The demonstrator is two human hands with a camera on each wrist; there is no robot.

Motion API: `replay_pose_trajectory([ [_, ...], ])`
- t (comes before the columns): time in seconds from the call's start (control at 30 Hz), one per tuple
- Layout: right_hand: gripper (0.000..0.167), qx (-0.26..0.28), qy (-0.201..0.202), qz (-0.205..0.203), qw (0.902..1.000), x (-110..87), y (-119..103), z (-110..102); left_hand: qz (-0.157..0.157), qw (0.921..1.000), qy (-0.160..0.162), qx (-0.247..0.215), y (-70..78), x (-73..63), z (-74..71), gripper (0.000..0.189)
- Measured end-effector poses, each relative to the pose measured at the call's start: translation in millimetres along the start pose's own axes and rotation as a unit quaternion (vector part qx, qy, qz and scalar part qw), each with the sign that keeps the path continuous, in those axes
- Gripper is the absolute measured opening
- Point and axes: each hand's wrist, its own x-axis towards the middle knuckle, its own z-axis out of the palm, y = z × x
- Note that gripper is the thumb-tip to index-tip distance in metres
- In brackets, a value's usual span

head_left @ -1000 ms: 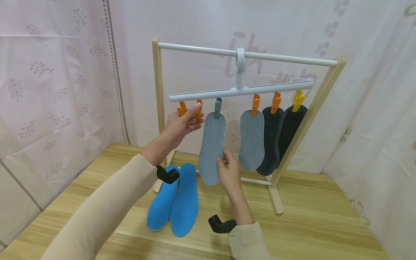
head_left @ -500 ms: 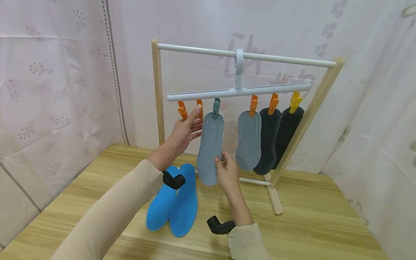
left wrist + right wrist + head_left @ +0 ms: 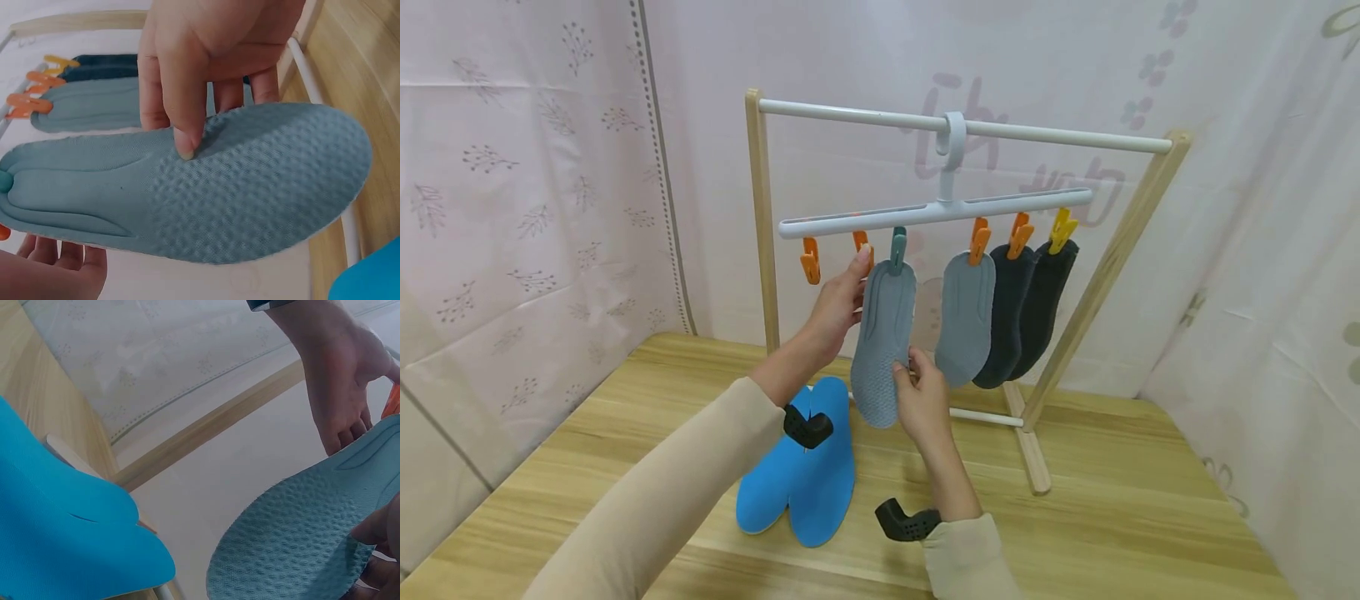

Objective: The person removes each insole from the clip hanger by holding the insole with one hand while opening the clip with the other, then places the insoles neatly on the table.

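A grey insole (image 3: pixel 883 333) with a dimpled forefoot hangs heel-up from a dark green clothespin (image 3: pixel 898 250) on a white hanger (image 3: pixel 857 223). My right hand (image 3: pixel 925 400) pinches its right edge, thumb on the dimpled face and fingers behind, as the left wrist view shows (image 3: pixel 212 50). My left hand (image 3: pixel 835 312) is at the insole's upper left edge, its fingers partly hidden behind it. Its raised thumb overlaps an orange clothespin (image 3: pixel 861 242). In the right wrist view, the left hand (image 3: pixel 340 381) has loosely extended fingers beside the insole (image 3: pixel 294 537).
Another orange clothespin (image 3: pixel 810 261) hangs at the hanger's left end. Farther right hang a second grey insole (image 3: pixel 966 321) and two dark insoles (image 3: pixel 1006 317), (image 3: pixel 1047 308) on orange and yellow clothespins. Two blue insoles (image 3: pixel 823 467) lie on the wooden table (image 3: pixel 1112 500) before the rack (image 3: pixel 1075 333).
My left hand has moved right and down, away from the leftmost orange clothespin, toward the grey insole. The hanger's right end has swung left with its insoles. My right hand keeps its pinch.
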Motion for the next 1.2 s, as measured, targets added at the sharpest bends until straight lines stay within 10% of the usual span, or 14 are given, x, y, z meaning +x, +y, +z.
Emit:
replay_pose_trajectory([
  [0.53, 0.043, -0.004, 0.005, 0.001, 1.0, -1.5, 0.3, 0.3, 0.131, 0.9907, 0.028, -0.024, 19.1, 2.2, 1.7, 0.042],
  [1.2, 0.044, -0.01, 0.004, -0.004, 0.9999, -0.4, 2.0, -0.4, 0.071, 0.9933, 0.068, 0.062, 41.4, 7.0, 15.5, 0.049],
])
